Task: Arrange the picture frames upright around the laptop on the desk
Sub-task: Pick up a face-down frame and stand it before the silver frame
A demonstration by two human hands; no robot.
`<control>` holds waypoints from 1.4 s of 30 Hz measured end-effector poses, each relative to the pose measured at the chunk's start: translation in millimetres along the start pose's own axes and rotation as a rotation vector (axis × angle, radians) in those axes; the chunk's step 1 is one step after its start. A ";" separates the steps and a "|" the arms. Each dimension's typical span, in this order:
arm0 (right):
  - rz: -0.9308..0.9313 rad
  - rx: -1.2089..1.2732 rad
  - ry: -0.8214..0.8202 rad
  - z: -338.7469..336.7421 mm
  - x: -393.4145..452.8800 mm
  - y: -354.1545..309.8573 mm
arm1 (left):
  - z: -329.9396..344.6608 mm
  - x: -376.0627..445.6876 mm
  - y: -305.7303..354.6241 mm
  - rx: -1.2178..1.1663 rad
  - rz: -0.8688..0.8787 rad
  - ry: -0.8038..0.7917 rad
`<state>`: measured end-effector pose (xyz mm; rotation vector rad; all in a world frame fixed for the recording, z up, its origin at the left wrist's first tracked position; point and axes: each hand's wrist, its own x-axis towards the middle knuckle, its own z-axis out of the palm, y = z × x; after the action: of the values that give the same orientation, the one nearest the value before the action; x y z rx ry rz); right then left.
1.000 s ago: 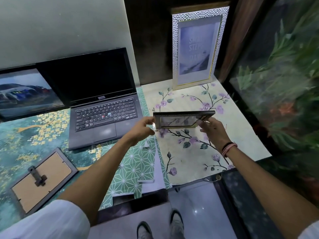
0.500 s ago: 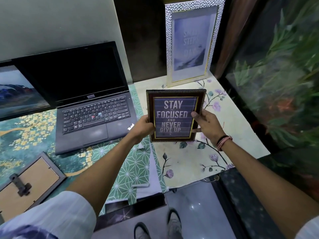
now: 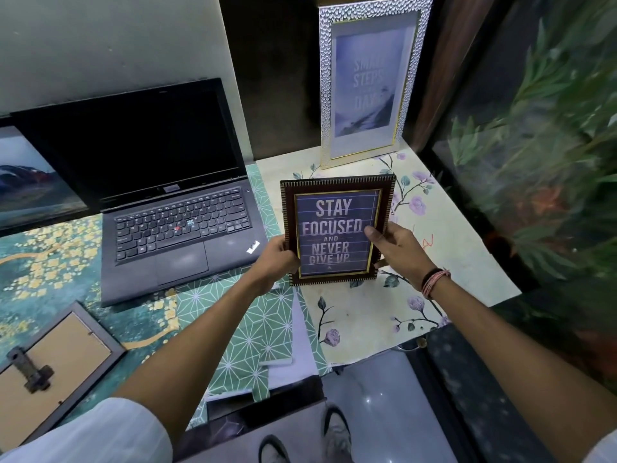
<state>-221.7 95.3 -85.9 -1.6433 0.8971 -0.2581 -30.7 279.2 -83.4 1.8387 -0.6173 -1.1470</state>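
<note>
Your left hand gripped the lower left edge of the dark brown frame, thumb over the front border and the other fingers behind it, out of sight. Your right hand clasped the same frame on its right edge, thumb pressed on the front beside the word "FOCUSED".

Going from the left of the desk: a grey frame lay face down at the near left corner, its cardboard back and folded stand showing. Behind it, at the far left edge of the view, a landscape picture stood against the wall, partly cut off and overlapped by the laptop's lid. You had the open black laptop next, screen dark, sitting on the teal-and-gold and green star-patterned coverings.

Just beside the laptop's right edge you held the dark brown frame upright, its face toward you, reading "STAY FOCUSED AND NEVER GIVE UP". Its bottom edge was down at the floral covering; whether it touched the surface could not be told. A thin prop showed behind its lower right corner, near your right hand.

Behind that frame, well apart from it, a tall silver textured frame stood upright, leaning back against the dark panel. You wore bands on your right wrist.
</note>
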 end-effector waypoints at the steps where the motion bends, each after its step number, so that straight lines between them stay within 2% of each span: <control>1: 0.024 -0.026 -0.020 -0.5 0.1 3.1 | -1.3 -0.3 -2.2 0.001 -0.001 -0.007; 5: 0.049 -0.134 -0.093 -0.2 -3.3 18.8 | -8.4 0.1 -15.8 0.012 0.025 -0.078; 9: 0.029 -0.138 -0.089 3.2 -9.7 24.5 | -11.8 -2.1 -21.1 0.017 0.051 -0.100; 13: 0.115 -0.219 -0.097 -1.7 -5.8 30.6 | -13.7 -3.2 -17.1 -0.028 0.068 -0.120; 16: 0.139 -0.241 -0.030 -11.4 -0.3 26.7 | -21.3 3.5 -16.6 -0.078 0.072 -0.051; 18: 0.139 -0.174 0.077 -22.5 8.8 23.6 | -32.7 17.1 -18.9 -0.120 0.066 0.049; 22: 0.083 -0.101 0.234 -52.0 51.5 16.5 | -51.2 51.8 -2.5 -0.165 0.135 0.206; 26: 0.019 -0.024 0.338 -74.7 124.0 -0.8 | -49.4 96.9 38.6 -0.169 0.243 0.266; 30: -0.057 -0.001 0.347 -82.3 183.6 -30.5 | -47.1 153.2 80.8 -0.165 0.265 0.237; 35: -0.112 -0.003 0.376 -96.4 259.8 -41.1 | -37.3 210.9 124.0 -0.185 0.307 0.307; 42: -0.096 -0.015 0.348 -114.6 285.5 -58.4 | -26.5 245.5 132.4 -0.048 0.405 0.272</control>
<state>-73.2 -180.3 -83.8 -1.6862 1.0819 -0.6192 108.5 36.1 -78.0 1.6892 -0.7520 -0.6284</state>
